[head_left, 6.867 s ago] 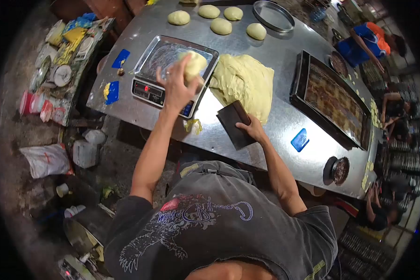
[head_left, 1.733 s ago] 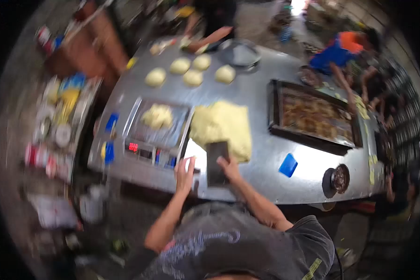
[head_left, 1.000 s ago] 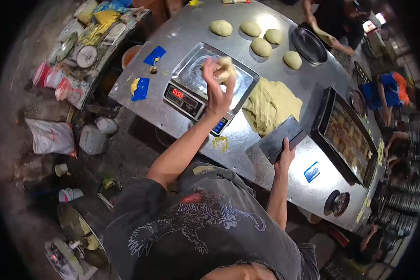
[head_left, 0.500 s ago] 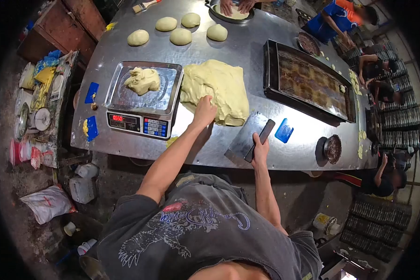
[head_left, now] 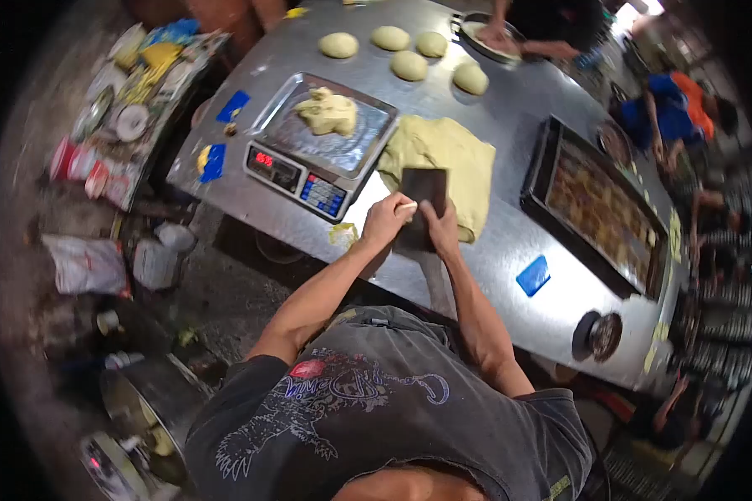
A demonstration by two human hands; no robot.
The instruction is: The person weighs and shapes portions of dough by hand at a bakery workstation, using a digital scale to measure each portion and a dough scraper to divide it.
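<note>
My right hand (head_left: pixel 441 227) grips a dough scraper (head_left: pixel 424 184) with a dark, wide blade, held up over the near side of a large slab of dough (head_left: pixel 466 163). Close beside it, my left hand (head_left: pixel 387 220) is closed, a small pale piece of dough (head_left: pixel 408 205) showing at its fingertips by the blade. Left of the slab stands a digital scale (head_left: pixel 297 179) with lit red digits. On its metal tray (head_left: pixel 269 125) lies an irregular lump of dough (head_left: pixel 327 112).
Several round dough balls (head_left: pixel 409 65) sit at the far side of the table. A large dark baking pan (head_left: pixel 551 200) lies to the right, with a blue plastic scraper (head_left: pixel 533 275) and a small round tin (head_left: pixel 603 336) nearer. Across the table, another person's hands (head_left: pixel 497 37) work at a round pan.
My left hand has come away from the slab toward the scraper. My right hand has raised the scraper from the table beside the slab. The view has turned, and the scale's digits differ.
</note>
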